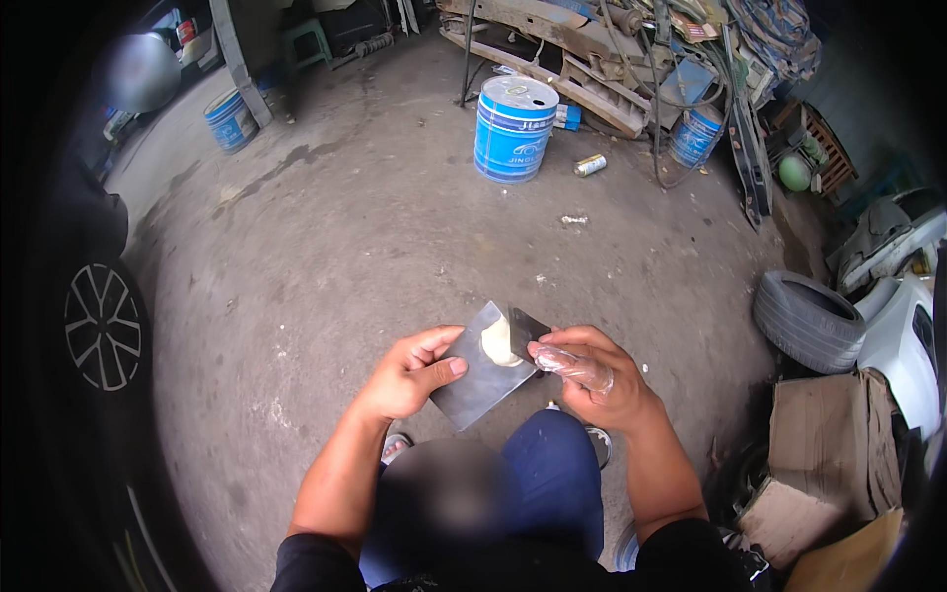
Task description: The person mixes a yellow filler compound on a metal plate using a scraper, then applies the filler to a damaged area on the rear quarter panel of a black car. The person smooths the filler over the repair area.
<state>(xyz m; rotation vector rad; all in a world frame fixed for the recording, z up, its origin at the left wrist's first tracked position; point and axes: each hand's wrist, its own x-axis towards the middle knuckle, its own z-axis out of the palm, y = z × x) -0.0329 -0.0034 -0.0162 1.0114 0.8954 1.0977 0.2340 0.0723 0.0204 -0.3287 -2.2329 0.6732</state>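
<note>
My left hand [402,379] grips the left edge of a flat grey mixing plate [466,391], thumb on top and fingers beneath. A smooth dab of cream-coloured putty [497,342] lies on the plate's upper part. Closed on a dark, flat scraper [528,333], my right hand [604,383] keeps the blade against the putty's right side. What looks like clear plastic film [577,368] wraps one finger of that hand. Both hands are in front of me, above my blue-trousered knee [554,459].
Ahead on the concrete floor stands a blue drum [513,133], with a spray can [590,166] lying beside it. Car parts and scrap [567,59] are piled behind. On the right are a tyre [809,321] and cardboard boxes [824,429]; a car wheel [103,326] is at left.
</note>
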